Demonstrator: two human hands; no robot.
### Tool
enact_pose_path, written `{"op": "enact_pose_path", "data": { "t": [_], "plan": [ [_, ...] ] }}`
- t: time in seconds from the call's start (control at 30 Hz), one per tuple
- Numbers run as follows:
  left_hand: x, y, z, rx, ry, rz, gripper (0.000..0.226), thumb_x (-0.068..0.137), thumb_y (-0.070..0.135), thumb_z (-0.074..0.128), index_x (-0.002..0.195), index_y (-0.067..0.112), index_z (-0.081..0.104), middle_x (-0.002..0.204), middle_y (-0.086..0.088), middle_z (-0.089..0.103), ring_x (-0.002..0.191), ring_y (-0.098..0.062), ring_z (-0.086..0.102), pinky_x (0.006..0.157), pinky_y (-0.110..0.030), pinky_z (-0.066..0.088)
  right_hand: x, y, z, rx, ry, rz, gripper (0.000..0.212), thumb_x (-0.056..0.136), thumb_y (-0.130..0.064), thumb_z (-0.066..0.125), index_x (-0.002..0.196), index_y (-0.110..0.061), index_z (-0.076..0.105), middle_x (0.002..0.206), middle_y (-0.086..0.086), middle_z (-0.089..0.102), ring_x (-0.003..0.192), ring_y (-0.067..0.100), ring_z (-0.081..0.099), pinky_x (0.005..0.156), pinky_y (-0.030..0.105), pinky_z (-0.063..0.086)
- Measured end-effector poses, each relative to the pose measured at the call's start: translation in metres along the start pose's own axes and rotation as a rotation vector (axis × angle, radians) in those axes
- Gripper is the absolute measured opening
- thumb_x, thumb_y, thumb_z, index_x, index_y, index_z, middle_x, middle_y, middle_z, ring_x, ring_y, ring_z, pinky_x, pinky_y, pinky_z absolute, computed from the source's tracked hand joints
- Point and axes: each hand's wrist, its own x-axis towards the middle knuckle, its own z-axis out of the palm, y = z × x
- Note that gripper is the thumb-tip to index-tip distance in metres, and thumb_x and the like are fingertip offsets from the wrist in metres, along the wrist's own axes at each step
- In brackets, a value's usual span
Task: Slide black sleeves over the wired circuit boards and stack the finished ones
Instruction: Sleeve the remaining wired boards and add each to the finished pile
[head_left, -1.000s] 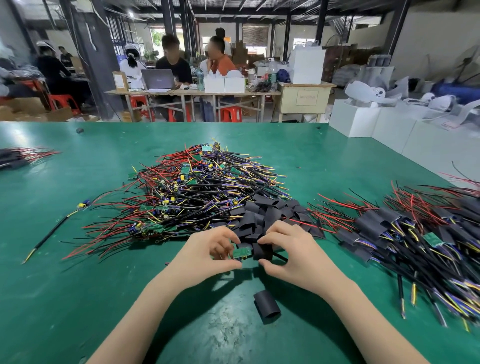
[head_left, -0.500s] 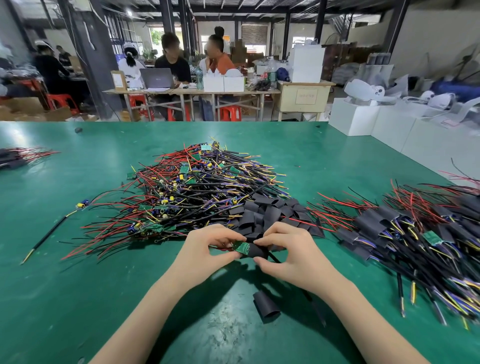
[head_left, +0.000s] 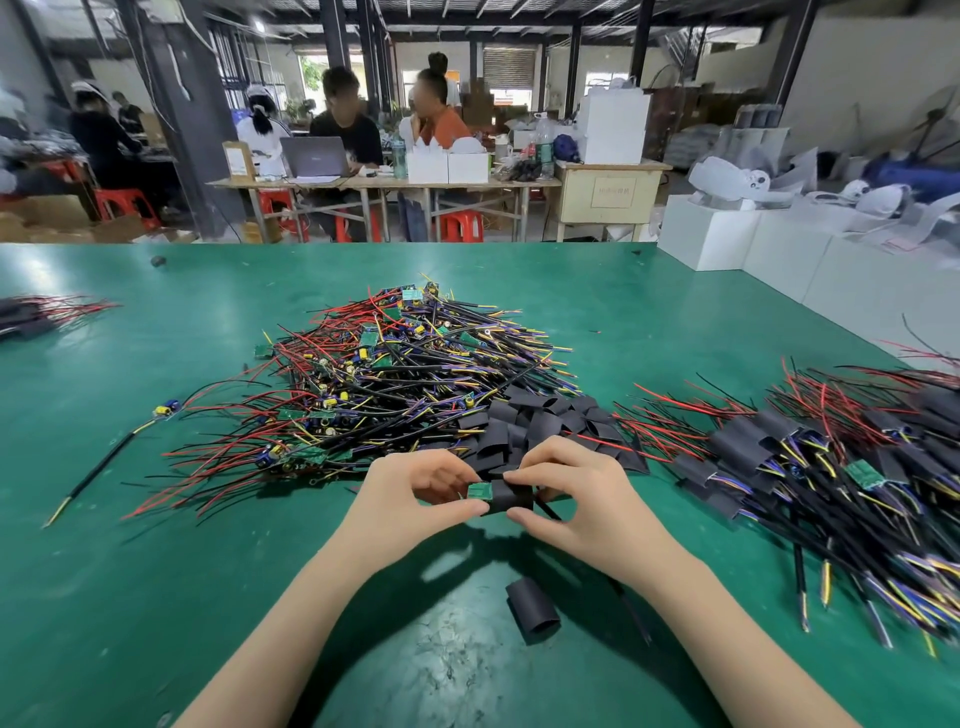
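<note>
Head view, and both hands meet low over the green worktop (head_left: 156, 571). The left hand (head_left: 410, 499) pinches the small green circuit board (head_left: 479, 491) by its edges; the right hand (head_left: 576, 499) pinches the black sleeve (head_left: 511, 496), which already covers part of the board. Board looks light and stiff, best held by the bare edges, clear of components. Sleeve looks thin, soft, easily flattened, so its mouth likely needs holding open, and the trailing wires (head_left: 550, 512) could snag. At 12 o'clock, just beyond the knuckles, sits a heap of loose sleeves (head_left: 540, 421), with the big tangle of unsleeved boards (head_left: 395, 379) behind it. At 3 o'clock, the finished stack (head_left: 779, 457), with red wires reaching toward the right hand. At 6 o'clock, one spare sleeve (head_left: 532, 610) lies apart. Nothing blocks the hands themselves.
</note>
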Motion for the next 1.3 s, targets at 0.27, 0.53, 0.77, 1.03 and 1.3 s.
{"op": "enact_pose_path", "data": {
  "t": [0.27, 0.53, 0.77, 1.03, 1.3],
  "plan": [
    [0.0013, -0.0012, -0.0025, -0.127, -0.029, -0.002, 0.023, 0.074, 0.009, 0.084, 0.092, 0.021, 0.076, 0.088, 0.000, 0.075, 0.081, -0.013, 0.072, 0.077, -0.018, 0.054, 0.0005, 0.0002, 0.0015, 0.064, 0.066, 0.049, 0.026, 0.076, -0.025, 0.079, 0.100, -0.017, 0.075, 0.091, -0.009, 0.064, 0.077, -0.001, 0.058, 0.071, 0.011, 0.047],
    [0.0000, -0.0018, 0.0003, -0.147, -0.035, -0.046, 0.019, 0.075, 0.016, 0.084, 0.091, 0.024, 0.077, 0.083, 0.003, 0.077, 0.079, -0.012, 0.073, 0.073, -0.016, 0.054, 0.0005, 0.0037, -0.0006, 0.003, -0.082, 0.087, 0.036, 0.075, -0.039, 0.077, 0.108, -0.024, 0.073, 0.087, -0.011, 0.064, 0.072, 0.000, 0.056, 0.070, 0.012, 0.041],
    [0.0005, -0.0026, 0.0030, -0.129, -0.026, -0.009, 0.028, 0.075, 0.003, 0.081, 0.092, 0.024, 0.076, 0.084, 0.001, 0.076, 0.079, -0.012, 0.073, 0.075, -0.018, 0.054, 0.0025, 0.0033, 0.0016, 0.072, -0.045, 0.112, 0.035, 0.071, -0.030, 0.083, 0.105, -0.022, 0.075, 0.082, -0.006, 0.067, 0.070, 0.007, 0.058, 0.067, 0.016, 0.045],
    [0.0007, -0.0031, 0.0025, -0.111, -0.052, 0.015, 0.023, 0.075, 0.003, 0.081, 0.094, 0.015, 0.076, 0.085, 0.002, 0.077, 0.077, -0.013, 0.073, 0.073, -0.018, 0.054, 0.0034, 0.0024, 0.0025, 0.169, -0.005, 0.135, 0.032, 0.068, -0.030, 0.084, 0.098, -0.033, 0.076, 0.073, -0.006, 0.065, 0.066, 0.006, 0.056, 0.064, 0.020, 0.046],
    [0.0020, -0.0010, -0.0014, -0.064, 0.063, 0.021, 0.022, 0.071, 0.008, 0.085, 0.088, 0.019, 0.073, 0.082, 0.004, 0.076, 0.076, -0.010, 0.072, 0.073, -0.016, 0.054, 0.0012, 0.0068, 0.0008, -0.113, -0.022, 0.258, 0.058, 0.068, -0.060, 0.074, 0.119, -0.033, 0.066, 0.096, -0.018, 0.068, 0.080, 0.000, 0.059, 0.080, 0.023, 0.047]
  ]
}}
